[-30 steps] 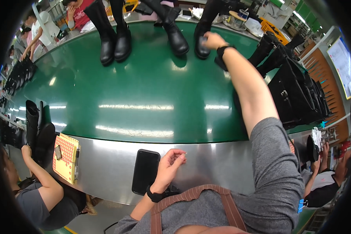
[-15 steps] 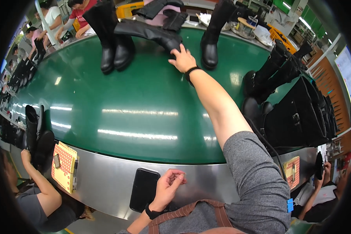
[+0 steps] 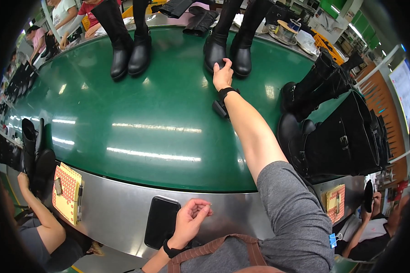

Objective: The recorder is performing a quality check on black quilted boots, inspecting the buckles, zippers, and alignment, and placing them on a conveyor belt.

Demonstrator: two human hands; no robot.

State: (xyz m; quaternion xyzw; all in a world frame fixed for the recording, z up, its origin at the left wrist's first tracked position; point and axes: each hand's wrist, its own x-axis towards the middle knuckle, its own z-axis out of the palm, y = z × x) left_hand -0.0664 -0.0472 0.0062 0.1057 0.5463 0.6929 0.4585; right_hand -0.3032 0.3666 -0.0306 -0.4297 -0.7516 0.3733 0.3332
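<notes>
A tall black boot [image 3: 215, 48] stands upright on the far side of the green table, beside another black boot [image 3: 242, 57]. My right hand [image 3: 222, 77] reaches forward to its toe, with thumb and fingers around the near right side; the far fingers are partly hidden. Close to my body, my left hand [image 3: 193, 220] hovers over the metal edge with its fingers curled and the thumb pressed to them. Whatever it may hold is too small to make out. A black phone [image 3: 162, 222] lies next to that hand.
Upright black boots [image 3: 139, 50] stand far left, and buckled boots [image 3: 337, 136] crowd the right. Patterned notepads [image 3: 69, 193] rest on the steel edge [image 3: 118, 204] of the green table [image 3: 136, 104]. Co-workers sit at both sides; others stand at the far left.
The boot by my right hand lay tipped over to the left; now it stands upright beside its neighbour. My right hand has moved slightly. My left hand keeps its curled shape.
</notes>
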